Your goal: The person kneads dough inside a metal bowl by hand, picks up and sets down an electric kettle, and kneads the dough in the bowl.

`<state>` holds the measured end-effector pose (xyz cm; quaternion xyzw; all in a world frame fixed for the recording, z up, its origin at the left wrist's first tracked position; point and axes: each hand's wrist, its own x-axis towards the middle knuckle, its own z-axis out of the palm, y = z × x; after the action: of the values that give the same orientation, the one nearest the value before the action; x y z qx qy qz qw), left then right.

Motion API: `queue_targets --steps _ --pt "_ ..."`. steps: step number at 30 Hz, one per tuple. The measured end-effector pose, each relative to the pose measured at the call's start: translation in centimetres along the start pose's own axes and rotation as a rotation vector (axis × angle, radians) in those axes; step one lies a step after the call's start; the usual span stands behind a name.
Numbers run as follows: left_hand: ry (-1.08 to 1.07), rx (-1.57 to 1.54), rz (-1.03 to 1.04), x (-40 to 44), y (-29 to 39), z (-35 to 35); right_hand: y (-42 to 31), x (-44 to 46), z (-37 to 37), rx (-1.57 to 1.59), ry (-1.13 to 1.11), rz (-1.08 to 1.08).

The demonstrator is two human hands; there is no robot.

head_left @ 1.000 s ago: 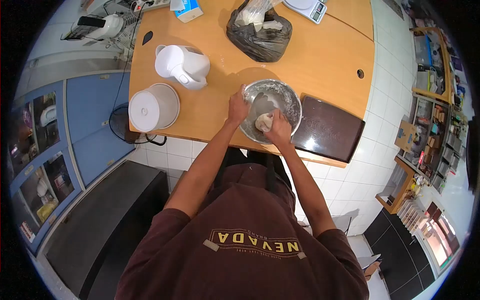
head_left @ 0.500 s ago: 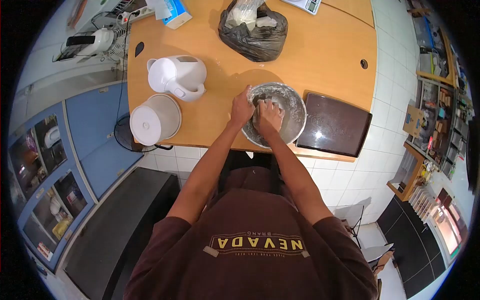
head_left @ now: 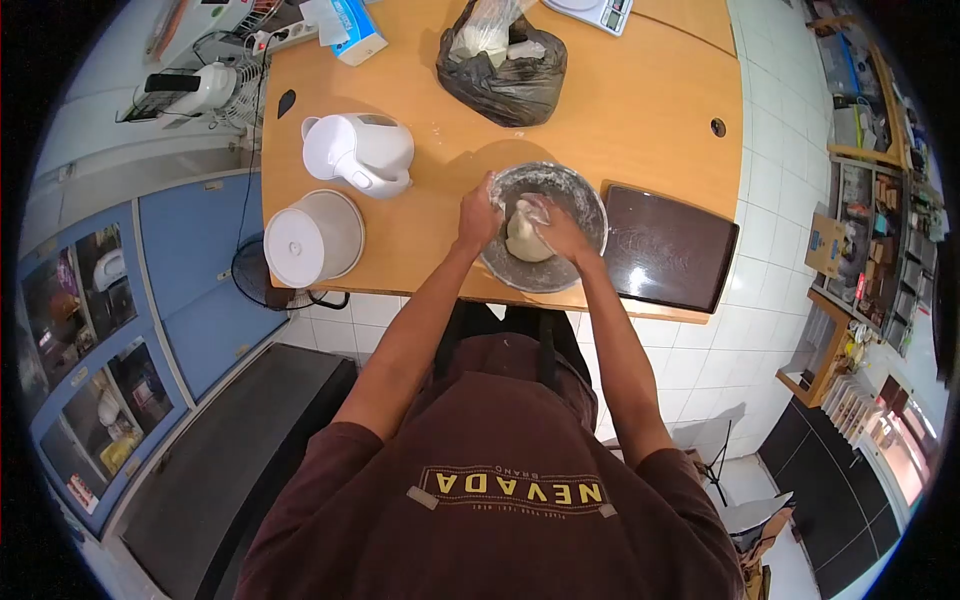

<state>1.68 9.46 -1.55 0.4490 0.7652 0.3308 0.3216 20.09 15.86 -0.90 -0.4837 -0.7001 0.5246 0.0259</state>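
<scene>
A metal mixing bowl (head_left: 596, 240) smeared with flour stands at the table's front edge. My left hand (head_left: 480, 214) is closed on the bowl's left rim, with the thumb side at the top. Inside the bowl lies a pale lump of dough (head_left: 527, 242). My right hand (head_left: 558, 230) reaches in from the right, its floury fingers curled over the dough's upper right side. The fingertips are partly hidden against the dough.
Right of the bowl lies a dark baking tray (head_left: 670, 245). A white electric kettle (head_left: 345, 150) and a lidded white container (head_left: 300, 245) stand at left. At the back are a black plastic bag (head_left: 505, 90), a blue box (head_left: 355, 35) and a digital scale (head_left: 600, 12).
My right hand has shifted from over the dough to its right side, uncovering much of the lump. My left hand stays on the rim. The view has shifted slightly.
</scene>
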Motion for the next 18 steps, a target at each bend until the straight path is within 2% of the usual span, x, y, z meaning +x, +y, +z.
queue_targets --steps 4,7,10,13,16,18 --pt "-0.002 0.024 -0.031 -1.0 -0.3 1.0 0.3 -0.5 -0.4 -0.089 0.025 0.041" --pt "-0.016 0.042 -0.076 -1.3 -0.5 1.7 0.8 -0.6 0.6 -0.171 0.100 -0.022" --pt "-0.013 0.034 0.015 -1.6 -0.2 1.8 0.5 -0.2 2.0 -0.153 0.023 0.100" --pt "-0.035 0.095 -0.035 -1.2 0.7 1.6 -0.7 -2.0 2.7 -0.455 0.088 -0.045" --pt "-0.093 0.073 -0.093 -1.0 0.8 1.4 0.5 -3.9 4.1 -0.571 0.114 -0.298" --pt "-0.025 0.091 -0.019 -1.1 0.1 2.0 -0.3 -5.6 4.2 -0.604 0.008 -0.205"
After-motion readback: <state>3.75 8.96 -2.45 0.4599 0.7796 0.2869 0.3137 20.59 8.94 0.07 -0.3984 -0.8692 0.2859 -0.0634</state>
